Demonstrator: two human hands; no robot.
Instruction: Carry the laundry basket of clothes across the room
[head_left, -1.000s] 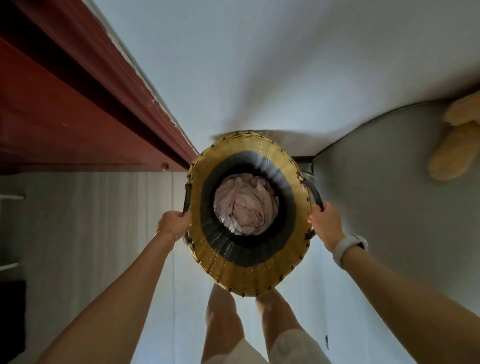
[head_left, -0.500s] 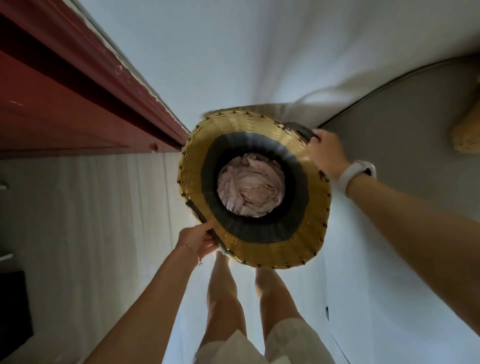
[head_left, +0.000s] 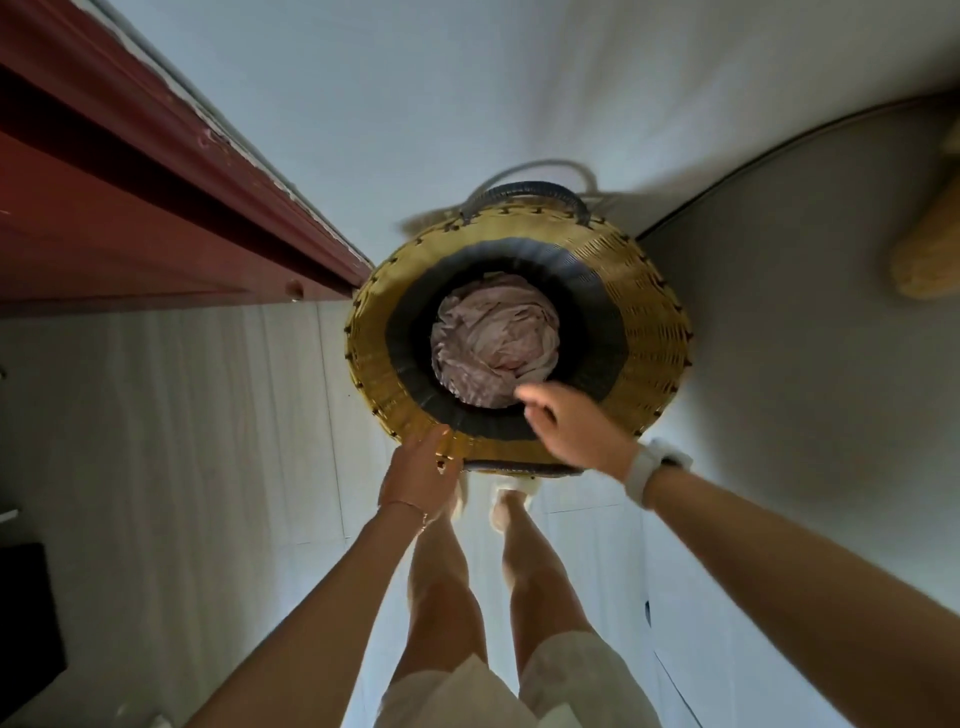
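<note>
From my head view, the laundry basket (head_left: 519, 343) sits on the floor beside my feet, pink clothes (head_left: 496, 345) inside. My left hand (head_left: 421, 475) rests open against its rim; my right hand (head_left: 574, 426) hovers open above. Lifted by the rim alone, it could tip.

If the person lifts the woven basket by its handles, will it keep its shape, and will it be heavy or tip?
The woven basket will probably keep its shape: its yellow weave looks stiff and its rim round. It is likely light for its size, since only crumpled pink cloth shows inside. With one handle on each side, lifting both should keep it level; lifting one would probably tilt it.
</note>
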